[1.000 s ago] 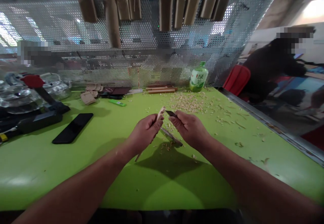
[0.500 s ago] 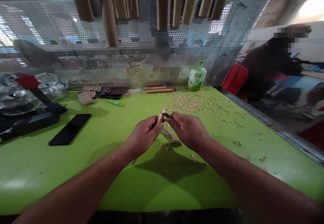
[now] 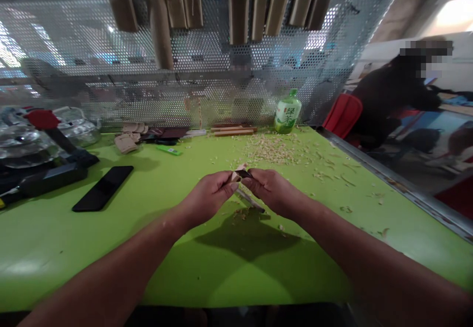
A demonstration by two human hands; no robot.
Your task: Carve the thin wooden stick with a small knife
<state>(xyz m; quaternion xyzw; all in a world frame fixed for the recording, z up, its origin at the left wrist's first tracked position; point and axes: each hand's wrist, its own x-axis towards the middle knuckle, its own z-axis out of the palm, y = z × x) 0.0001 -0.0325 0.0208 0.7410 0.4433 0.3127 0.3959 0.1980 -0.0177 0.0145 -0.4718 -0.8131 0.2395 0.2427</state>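
Over the middle of the green table, my left hand (image 3: 207,196) is closed around a small piece of pale wood (image 3: 235,176), whose end sticks out past the fingertips. My right hand (image 3: 279,194) is closed on a small carving knife, and its dark blade (image 3: 243,173) lies across the wood. Its handle is hidden in my fingers. Both thumbs are close together at the wood. Below the hands, a thin greyish stick-like thing (image 3: 251,201) lies on the table among a few wood shavings (image 3: 242,213).
Wood shavings (image 3: 271,148) are heaped behind my hands, near a green tea bottle (image 3: 288,113). A black phone (image 3: 103,189) lies at left, beside a red-and-black tool (image 3: 55,130) and glass pots (image 3: 25,142). A perforated metal screen (image 3: 214,81) stands behind. Another person (image 3: 391,90) sits at far right.
My right hand has come in closer to my left, and the knife blade has turned to lie flatter across the wood. The wood's exposed end has tipped lower.
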